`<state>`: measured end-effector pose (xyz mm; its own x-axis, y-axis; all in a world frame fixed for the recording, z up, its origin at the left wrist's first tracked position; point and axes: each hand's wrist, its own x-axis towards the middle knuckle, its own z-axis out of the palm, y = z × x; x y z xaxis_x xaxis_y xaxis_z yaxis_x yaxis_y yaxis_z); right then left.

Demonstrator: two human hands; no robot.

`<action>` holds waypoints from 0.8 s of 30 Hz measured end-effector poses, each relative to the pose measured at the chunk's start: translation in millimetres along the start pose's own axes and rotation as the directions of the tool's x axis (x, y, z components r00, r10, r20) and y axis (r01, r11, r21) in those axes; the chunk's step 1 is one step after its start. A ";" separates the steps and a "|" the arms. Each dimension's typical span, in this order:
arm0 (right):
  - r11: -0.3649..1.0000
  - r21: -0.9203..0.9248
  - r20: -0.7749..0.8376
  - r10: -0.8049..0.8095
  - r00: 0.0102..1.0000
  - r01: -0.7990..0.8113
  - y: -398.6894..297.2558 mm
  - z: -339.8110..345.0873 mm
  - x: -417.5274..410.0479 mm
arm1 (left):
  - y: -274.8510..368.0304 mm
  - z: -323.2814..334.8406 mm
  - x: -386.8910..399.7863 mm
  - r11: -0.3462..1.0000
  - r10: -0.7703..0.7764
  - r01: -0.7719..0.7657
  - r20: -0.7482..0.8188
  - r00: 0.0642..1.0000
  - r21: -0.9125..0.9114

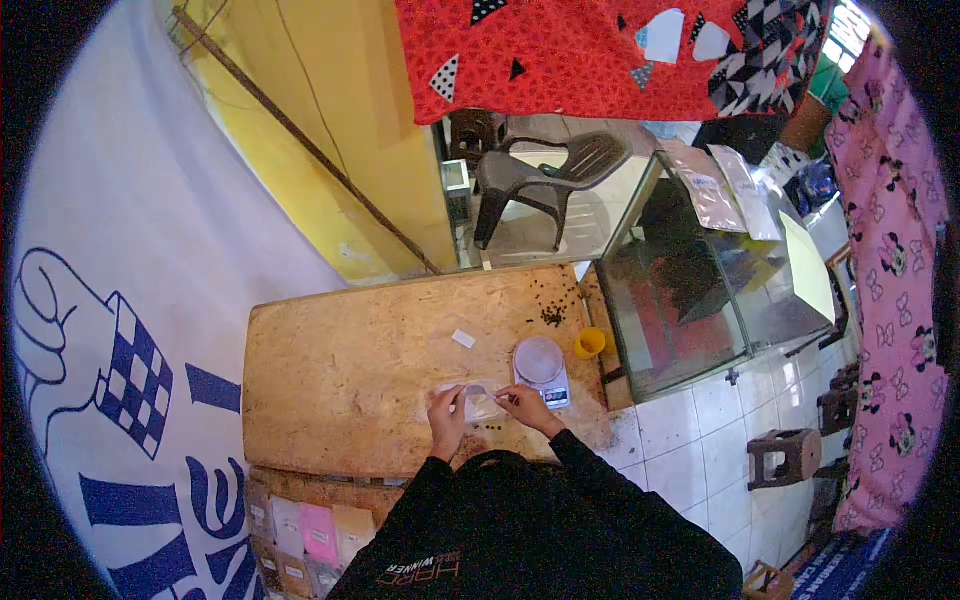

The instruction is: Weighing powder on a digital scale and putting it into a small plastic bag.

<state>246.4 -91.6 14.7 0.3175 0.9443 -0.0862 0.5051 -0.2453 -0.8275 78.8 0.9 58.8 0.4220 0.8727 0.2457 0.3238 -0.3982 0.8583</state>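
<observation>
Both hands meet over the near edge of a wooden table (337,360). My left hand (448,420) pinches the left side of a clear plastic bag (482,407). Fingertips of my right hand (527,409) close on the bag's upper right edge. Just beyond my right hand stands a digital kitchen scale (555,395) with a round pan (538,360) on top; nothing shows in the pan. A yellow cup (590,343) is right of the scale. Small dark beans or seeds (553,315) lie scattered behind it, and several more lie below the bag. A small white card (463,339) rests beyond the bag.
A glass display case (675,300) with packets on top adjoins the table's right side. Behind the table is a brown plastic chair (555,172). A white printed banner (150,300) hangs at left. Packets (319,532) sit below the table's near left edge. A brown stool (784,457) stands right.
</observation>
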 end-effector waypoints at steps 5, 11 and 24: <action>1.000 0.024 -0.110 0.023 0.994 -0.020 -6.5 -31.5 -13.6 | 27.4 29.4 19.3 0.992 0.121 -0.119 0.087 0.989 -0.030; 0.988 0.007 -0.300 0.150 0.942 -0.155 -12.5 -77.9 -25.3 | 57.3 70.9 37.4 0.934 0.347 -0.356 0.183 0.920 0.020; 0.993 0.086 -0.596 0.115 0.794 -0.079 66.0 -112.7 -1.1 | 107.6 150.0 56.3 0.915 0.397 -0.398 0.319 0.861 -0.066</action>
<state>369.8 -133.5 22.7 0.7888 0.5914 0.1675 0.4075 -0.2991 -0.8628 264.4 -35.2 97.4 0.7619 0.5027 0.4085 0.0724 -0.6928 0.7175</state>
